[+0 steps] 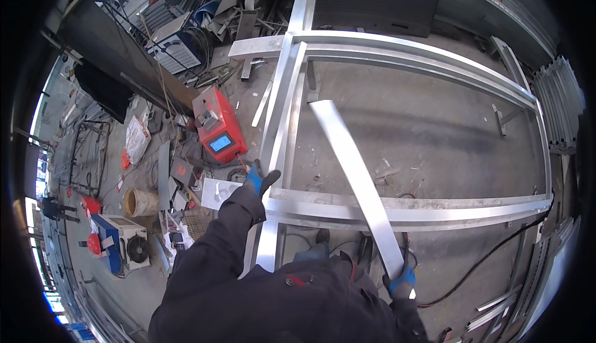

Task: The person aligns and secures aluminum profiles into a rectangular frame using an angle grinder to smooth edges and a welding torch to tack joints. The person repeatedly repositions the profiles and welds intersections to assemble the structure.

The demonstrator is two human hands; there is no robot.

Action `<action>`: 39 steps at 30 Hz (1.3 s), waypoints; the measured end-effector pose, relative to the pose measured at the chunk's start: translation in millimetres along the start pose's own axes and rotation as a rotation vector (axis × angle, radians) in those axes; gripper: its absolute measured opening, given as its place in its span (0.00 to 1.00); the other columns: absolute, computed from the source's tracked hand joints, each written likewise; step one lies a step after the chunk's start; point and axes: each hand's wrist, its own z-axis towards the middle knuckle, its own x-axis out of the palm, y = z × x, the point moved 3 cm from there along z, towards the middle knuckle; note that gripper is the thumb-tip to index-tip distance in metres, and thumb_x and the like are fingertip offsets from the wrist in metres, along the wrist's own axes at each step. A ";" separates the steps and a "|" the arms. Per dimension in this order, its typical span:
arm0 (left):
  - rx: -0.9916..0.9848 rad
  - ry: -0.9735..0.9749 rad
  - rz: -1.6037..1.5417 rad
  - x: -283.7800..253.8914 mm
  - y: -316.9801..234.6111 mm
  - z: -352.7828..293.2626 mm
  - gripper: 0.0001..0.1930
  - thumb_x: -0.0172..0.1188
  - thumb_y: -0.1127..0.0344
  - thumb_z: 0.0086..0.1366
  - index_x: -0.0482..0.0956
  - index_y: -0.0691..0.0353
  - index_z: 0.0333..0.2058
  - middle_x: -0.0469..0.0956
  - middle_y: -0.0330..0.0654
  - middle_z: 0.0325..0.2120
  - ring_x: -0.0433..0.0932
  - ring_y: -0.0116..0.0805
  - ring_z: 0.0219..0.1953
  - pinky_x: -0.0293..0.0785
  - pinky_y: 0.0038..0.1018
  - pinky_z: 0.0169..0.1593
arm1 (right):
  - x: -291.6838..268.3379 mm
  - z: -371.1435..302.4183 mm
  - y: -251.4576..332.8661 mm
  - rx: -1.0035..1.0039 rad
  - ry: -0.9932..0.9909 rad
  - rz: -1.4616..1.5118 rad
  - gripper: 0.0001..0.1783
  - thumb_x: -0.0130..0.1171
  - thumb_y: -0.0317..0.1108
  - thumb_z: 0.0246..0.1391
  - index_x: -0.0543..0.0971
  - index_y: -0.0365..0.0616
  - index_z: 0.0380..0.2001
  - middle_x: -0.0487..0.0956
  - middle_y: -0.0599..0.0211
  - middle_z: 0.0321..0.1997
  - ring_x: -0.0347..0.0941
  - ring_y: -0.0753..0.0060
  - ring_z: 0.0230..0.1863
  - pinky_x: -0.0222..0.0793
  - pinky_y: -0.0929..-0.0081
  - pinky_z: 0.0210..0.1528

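Right hand: your right hand (402, 281), in a blue and black glove, is closed around the near end of the long flat metal strip (357, 178), low at the near right by your body
Strip: it runs from that grip up and to the left across the frame's near rail, its far end raised over the bare floor (422, 132) inside the frame (gripped at one end, so the rail likely takes part of the weight)
Left hand: your left hand (259, 179) is open, fingers spread, palm pressed against the left upright of the metal frame (292, 88) just where it meets the near rail; it grips nothing, and reads as a brace to steady you or the frame
Frame: a large rectangle of pale metal rails lying flat, its long side running to the right
Left of the frame: a red welding machine (217, 129) with a small blue screen sits near your left hand, scrap and boxes around it
Cable: a black cable (490, 256) trails from the frame's near right corner towards your right hand
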 end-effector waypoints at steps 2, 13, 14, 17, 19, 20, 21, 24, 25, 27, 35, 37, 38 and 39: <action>-0.112 -0.071 0.267 23.5 -0.9 41.3 0.60 0.86 0.45 0.64 0.59 0.73 0.81 0.77 0.59 0.71 0.78 0.53 0.72 0.75 0.45 0.74 | 9.1 -38.0 -15.0 0.064 -0.103 0.127 0.69 0.85 0.55 0.44 0.63 0.30 0.82 0.74 0.30 0.76 0.69 0.28 0.77 0.66 0.42 0.80; -0.499 -0.046 0.415 153.4 1.8 130.7 0.78 0.86 0.25 0.49 0.53 0.63 0.85 0.75 0.68 0.74 0.74 0.68 0.76 0.73 0.52 0.78 | 21.7 -119.2 -40.4 0.440 -0.225 0.407 0.66 0.86 0.48 0.43 0.65 0.33 0.82 0.75 0.36 0.75 0.71 0.34 0.78 0.68 0.46 0.80; -0.500 -0.044 0.406 157.0 7.3 125.4 0.77 0.87 0.26 0.49 0.54 0.63 0.85 0.75 0.68 0.74 0.75 0.68 0.76 0.73 0.52 0.78 | 21.8 -123.9 -43.2 0.463 -0.218 0.358 0.66 0.87 0.45 0.43 0.65 0.35 0.83 0.76 0.38 0.75 0.72 0.35 0.77 0.69 0.46 0.79; -0.520 -0.031 0.423 158.3 19.1 117.7 0.74 0.87 0.27 0.50 0.57 0.64 0.84 0.74 0.68 0.74 0.75 0.66 0.76 0.73 0.51 0.77 | 30.5 -135.0 -48.3 0.464 -0.217 0.231 0.66 0.87 0.44 0.42 0.66 0.39 0.83 0.77 0.40 0.74 0.74 0.35 0.76 0.71 0.44 0.77; -0.414 -0.041 0.370 155.2 13.7 128.7 0.73 0.87 0.27 0.51 0.57 0.64 0.83 0.75 0.69 0.73 0.76 0.65 0.75 0.73 0.51 0.77 | 41.1 -138.4 -51.8 0.453 -0.228 0.194 0.67 0.88 0.46 0.41 0.67 0.40 0.83 0.77 0.40 0.73 0.74 0.35 0.76 0.72 0.43 0.76; -0.427 -0.015 0.371 153.5 10.5 135.4 0.73 0.87 0.28 0.51 0.58 0.64 0.83 0.75 0.69 0.73 0.76 0.65 0.75 0.73 0.50 0.77 | 46.5 -138.5 -54.6 0.456 -0.232 0.190 0.67 0.89 0.47 0.40 0.67 0.41 0.83 0.78 0.40 0.73 0.74 0.35 0.76 0.72 0.42 0.76; -0.426 -0.021 0.464 151.0 3.8 148.9 0.70 0.80 0.22 0.54 0.59 0.59 0.83 0.77 0.64 0.73 0.76 0.64 0.75 0.74 0.53 0.76 | 51.9 -139.0 -58.3 0.516 -0.208 0.184 0.68 0.89 0.49 0.39 0.67 0.41 0.83 0.78 0.40 0.73 0.74 0.34 0.76 0.73 0.41 0.76; -0.346 -0.108 0.481 143.2 -24.9 204.4 0.68 0.80 0.22 0.53 0.61 0.57 0.82 0.78 0.62 0.71 0.76 0.63 0.74 0.74 0.53 0.76 | 57.0 -135.0 -62.3 0.460 -0.261 0.149 0.70 0.91 0.52 0.36 0.68 0.43 0.82 0.78 0.40 0.74 0.74 0.34 0.76 0.73 0.42 0.77; -0.340 -0.133 0.474 142.2 -32.1 224.9 0.69 0.80 0.21 0.54 0.60 0.57 0.82 0.77 0.62 0.71 0.76 0.64 0.74 0.73 0.54 0.76 | 57.8 -134.7 -64.2 0.477 -0.223 0.139 0.71 0.91 0.53 0.36 0.68 0.44 0.82 0.78 0.41 0.74 0.74 0.34 0.76 0.73 0.42 0.77; -0.306 -0.176 0.474 140.4 -43.9 268.3 0.69 0.79 0.21 0.54 0.58 0.57 0.82 0.75 0.62 0.72 0.75 0.64 0.74 0.72 0.54 0.77 | 58.6 -137.3 -65.0 0.513 -0.146 0.119 0.71 0.92 0.55 0.35 0.69 0.45 0.83 0.78 0.41 0.74 0.74 0.34 0.77 0.72 0.42 0.77; -0.398 -0.137 0.500 146.7 -15.8 362.5 0.71 0.76 0.19 0.56 0.54 0.57 0.85 0.75 0.63 0.73 0.74 0.62 0.75 0.71 0.54 0.77 | 78.4 -165.9 -78.9 0.582 -0.121 0.006 0.70 0.89 0.62 0.39 0.69 0.46 0.83 0.78 0.43 0.76 0.73 0.35 0.78 0.71 0.43 0.78; -0.391 -0.160 0.510 144.5 -0.7 378.9 0.70 0.77 0.19 0.56 0.57 0.59 0.84 0.78 0.63 0.71 0.77 0.63 0.73 0.73 0.53 0.76 | 87.6 -167.6 -92.2 0.583 -0.128 0.000 0.69 0.87 0.63 0.42 0.69 0.45 0.83 0.79 0.42 0.76 0.74 0.35 0.78 0.71 0.44 0.78; -0.357 -0.164 0.473 143.4 7.1 388.7 0.70 0.78 0.21 0.56 0.58 0.62 0.83 0.77 0.64 0.71 0.76 0.64 0.74 0.74 0.52 0.76 | 93.1 -165.9 -98.8 0.590 -0.111 0.081 0.67 0.86 0.64 0.45 0.69 0.45 0.83 0.79 0.42 0.75 0.75 0.36 0.77 0.72 0.44 0.77; -0.330 -0.159 0.438 142.2 15.4 397.6 0.71 0.80 0.23 0.56 0.59 0.66 0.83 0.77 0.64 0.72 0.75 0.64 0.75 0.74 0.51 0.76 | 96.8 -167.9 -103.6 0.598 -0.092 0.161 0.65 0.84 0.64 0.48 0.69 0.44 0.83 0.80 0.41 0.74 0.75 0.36 0.76 0.73 0.45 0.77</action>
